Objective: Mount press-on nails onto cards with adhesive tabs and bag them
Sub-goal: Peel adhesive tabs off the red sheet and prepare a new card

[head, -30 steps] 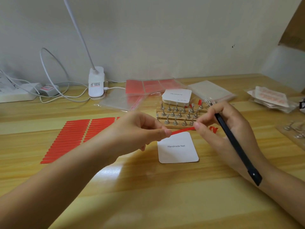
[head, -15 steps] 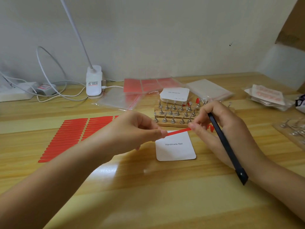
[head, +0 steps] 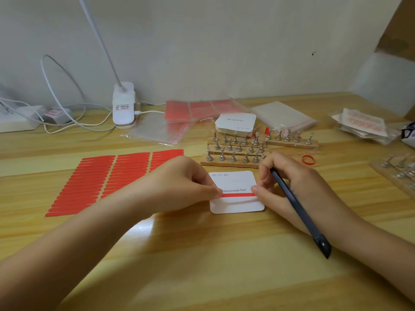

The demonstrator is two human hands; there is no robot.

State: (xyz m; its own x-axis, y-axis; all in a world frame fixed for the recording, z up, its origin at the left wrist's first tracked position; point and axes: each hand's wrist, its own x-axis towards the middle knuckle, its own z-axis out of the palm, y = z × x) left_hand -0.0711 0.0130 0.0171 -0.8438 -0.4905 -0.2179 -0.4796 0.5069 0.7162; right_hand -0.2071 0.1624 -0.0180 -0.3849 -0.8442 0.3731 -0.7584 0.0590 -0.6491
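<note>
A sheet of red adhesive strips (head: 116,176) is lying at the left. The left hand (head: 179,187) and right hand (head: 289,189), pen (head: 298,207) tucked in, are pinching a red strip (head: 238,195), now lowered from midair onto the white card (head: 235,205), under "Handmade Nail".

Two hands are seen: a left hand (head: 179,187) and a right hand (head: 289,191). One card (head: 235,205) is laid flat, with one red strip (head: 238,195) across it. One pen (head: 298,209) is held. One stack of cards (head: 235,123) is counted. Three wooden bars (head: 224,163) of metal stands are seen; the stands are too crowded for an exact count. Three columns of red tabs (head: 89,182) are laid out. One lamp (head: 123,106) and one red ring (head: 308,159) are present.
</note>
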